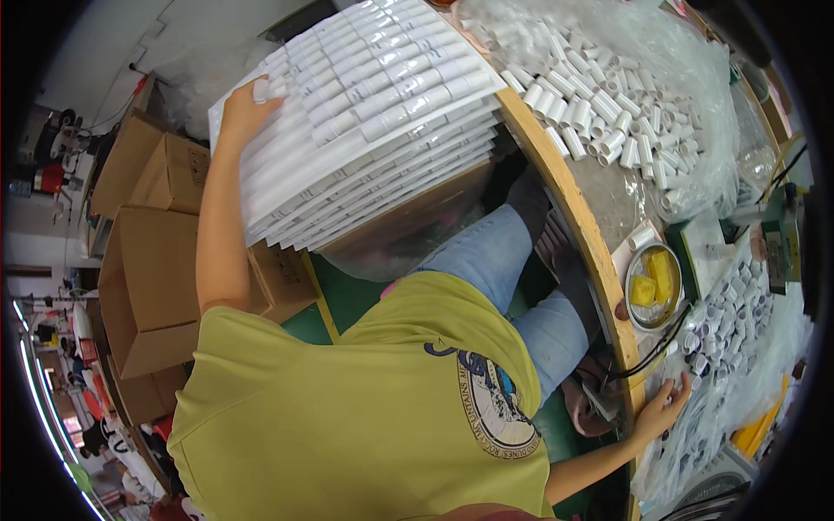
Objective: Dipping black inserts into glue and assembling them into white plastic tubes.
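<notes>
My left hand (247,111) is at the left side of the top white tray (274,165), its fingers closed on a short white cylinder (261,89). Rows of similar white cylinders (373,74) lie across that tray, which tops a stack of several trays. Far to the right, my right hand (662,413) reaches over the table edge with its fingers apart. It is just below a heap of small white and grey caps (730,317) on clear plastic, and no held thing shows in it.
A wooden table edge (578,200) curves past my knees. Loose white tubes (608,104) pile on clear plastic at the back right. A round metal dish (633,300) holds yellow sponge pieces (656,278) near dark cables. Open cardboard boxes (156,269) stand left of me.
</notes>
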A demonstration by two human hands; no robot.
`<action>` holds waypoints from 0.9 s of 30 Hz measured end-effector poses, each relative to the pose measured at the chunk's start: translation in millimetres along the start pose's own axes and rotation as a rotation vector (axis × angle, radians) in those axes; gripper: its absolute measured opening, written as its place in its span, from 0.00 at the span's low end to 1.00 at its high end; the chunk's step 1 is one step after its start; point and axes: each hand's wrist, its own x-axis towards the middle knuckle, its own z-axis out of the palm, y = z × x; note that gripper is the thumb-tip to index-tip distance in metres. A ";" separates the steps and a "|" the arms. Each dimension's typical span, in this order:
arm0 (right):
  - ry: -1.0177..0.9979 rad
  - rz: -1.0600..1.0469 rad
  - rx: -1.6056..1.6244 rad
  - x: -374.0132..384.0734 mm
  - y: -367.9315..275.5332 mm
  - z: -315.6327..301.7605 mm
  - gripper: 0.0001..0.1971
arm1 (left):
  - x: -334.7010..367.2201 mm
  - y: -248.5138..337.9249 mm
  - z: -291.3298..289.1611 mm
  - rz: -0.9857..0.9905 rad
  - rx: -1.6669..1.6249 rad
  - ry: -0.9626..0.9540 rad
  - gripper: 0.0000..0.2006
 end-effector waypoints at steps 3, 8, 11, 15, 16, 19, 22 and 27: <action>-0.006 -0.030 0.058 3.2 21.1 7.9 0.12 | -0.5 -30.9 23.3 0.072 -0.163 -0.010 0.34; 0.096 -0.034 0.183 4.7 23.0 18.6 0.09 | -0.6 -17.2 15.4 -0.064 -0.652 -0.060 0.35; 0.192 -0.061 0.113 0.5 9.5 15.1 0.07 | -6.5 32.6 22.5 0.028 -0.061 0.177 0.31; 0.318 0.308 0.342 -5.9 -18.1 10.3 0.08 | -42.5 174.3 40.2 0.581 -0.063 0.413 0.24; 0.296 0.223 0.372 -3.3 -28.0 12.6 0.07 | -56.3 211.3 52.4 0.622 -0.248 0.267 0.23; 0.139 -0.110 0.375 6.7 -74.8 25.8 0.07 | -88.6 308.2 97.6 0.730 -0.610 -0.364 0.23; 0.043 -0.424 0.224 24.9 -120.4 42.0 0.08 | -104.7 372.8 149.5 1.002 -0.592 -0.638 0.25; -0.169 -0.347 0.032 29.7 -156.8 57.8 0.06 | -107.7 415.0 206.3 1.213 -0.418 -0.591 0.28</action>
